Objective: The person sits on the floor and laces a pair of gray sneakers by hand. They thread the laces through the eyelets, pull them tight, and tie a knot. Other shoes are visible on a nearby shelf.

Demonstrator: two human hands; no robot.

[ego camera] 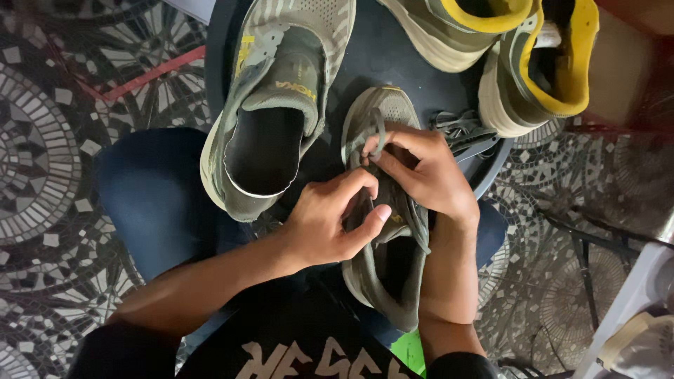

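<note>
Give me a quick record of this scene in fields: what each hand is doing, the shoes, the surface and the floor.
left hand: left hand grips the side of the olive-green mesh sneaker by its tongue
right hand: right hand pinches the grey-green flat lace over the eyelets
other shoes: unlaced olive sneaker beside it; two olive sneakers with yellow lining at the far edge
loose laces: grey lace bundle near the right hand
surface: dark round table
floor: black-and-white mosaic floor

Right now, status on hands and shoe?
Left hand and right hand both on olive shoe, fingers at lace. Unlaced shoe alongside, apart.
</note>
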